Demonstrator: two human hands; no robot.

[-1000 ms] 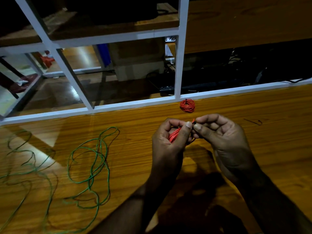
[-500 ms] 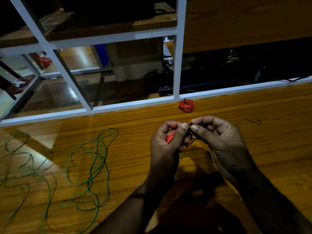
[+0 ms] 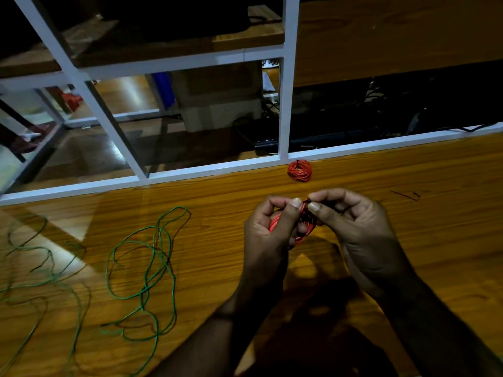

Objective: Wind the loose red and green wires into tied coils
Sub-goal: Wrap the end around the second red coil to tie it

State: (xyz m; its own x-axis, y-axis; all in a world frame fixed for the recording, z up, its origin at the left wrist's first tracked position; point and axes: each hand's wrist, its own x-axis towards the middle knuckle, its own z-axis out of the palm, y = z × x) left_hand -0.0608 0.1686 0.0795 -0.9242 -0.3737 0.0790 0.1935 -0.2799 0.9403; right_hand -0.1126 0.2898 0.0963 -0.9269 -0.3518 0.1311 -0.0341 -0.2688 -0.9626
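Observation:
My left hand [image 3: 268,235] grips a small coil of red wire [image 3: 274,224] above the wooden table. My right hand [image 3: 353,227] pinches a dark tie at the top of that coil, right beside my left thumb. Most of the coil is hidden between my fingers. A finished red coil [image 3: 300,170] with a dark tie lies on the table just beyond my hands, near the white frame. Loose green wire [image 3: 147,268] sprawls in loops to the left, with more green wire [image 3: 40,278] at the far left edge.
A white metal frame [image 3: 283,110] borders the far edge of the wooden table [image 3: 435,240]. A short dark tie piece [image 3: 405,195] lies on the table to the right. Below the frame are boxes, cables and a power strip.
My hands stay together on the red coil, and my right fingers have shifted slightly on the tie at its top. The green wire and the finished coil lie unmoved.

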